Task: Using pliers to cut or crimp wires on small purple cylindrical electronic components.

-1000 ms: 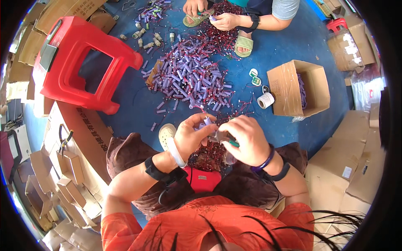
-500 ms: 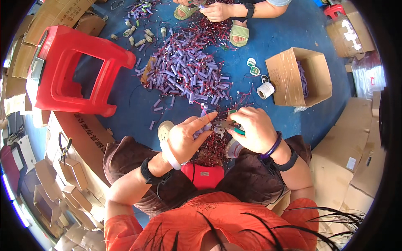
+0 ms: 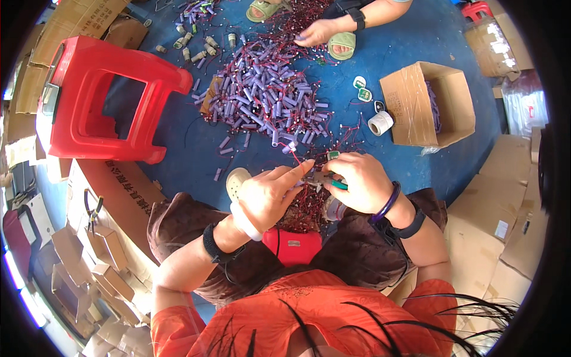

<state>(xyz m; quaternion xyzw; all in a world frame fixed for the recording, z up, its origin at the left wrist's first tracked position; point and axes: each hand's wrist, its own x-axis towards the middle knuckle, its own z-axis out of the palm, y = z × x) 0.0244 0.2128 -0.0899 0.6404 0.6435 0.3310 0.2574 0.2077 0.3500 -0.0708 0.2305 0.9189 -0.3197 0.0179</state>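
My left hand (image 3: 267, 193) is closed, thumb and fingers pinching a small purple cylindrical battery cell (image 3: 298, 185) that they mostly cover. A red wire runs up from these fingers toward another purple cell (image 3: 289, 147) at the pile's near edge. In my closed right hand (image 3: 357, 181) are pliers with green handles (image 3: 339, 185). Their metal jaws (image 3: 322, 177) point left, close to my left fingertips; whether they touch a wire cannot be made out. Below both hands, a tangle of red wires with white connectors (image 3: 304, 215) lies between my legs.
Ahead spreads a big pile of purple cells (image 3: 262, 89) with red wires. A red stool (image 3: 134, 71) lies at left, a cardboard box (image 3: 407, 110) with cells at right, beside a white roll (image 3: 380, 123). Another person's hand (image 3: 318, 33) is over wires at the far side.
My left fingers have shifted slightly and now cover more of the purple cell. The pliers stay near them. Across the pile, the other person's hand has lowered to the wires.
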